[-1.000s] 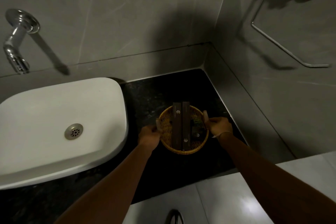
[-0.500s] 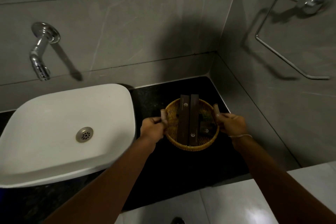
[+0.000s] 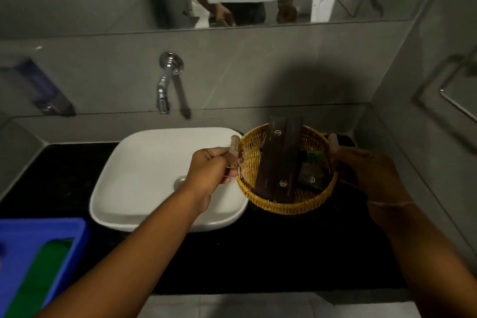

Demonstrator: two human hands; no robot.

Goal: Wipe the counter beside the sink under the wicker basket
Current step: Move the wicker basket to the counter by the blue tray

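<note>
Black counter is mostly bare right of the white sink, boxed in by the wall corner. Wicker basket sits tilted, overlapping the sink's right rim, with the left hand and right hand each clamped on a side handle.

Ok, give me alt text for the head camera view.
Two hands, left hand and right hand, hold a wicker basket of dark packets by its handles, beside a white sink on a black counter.
</note>
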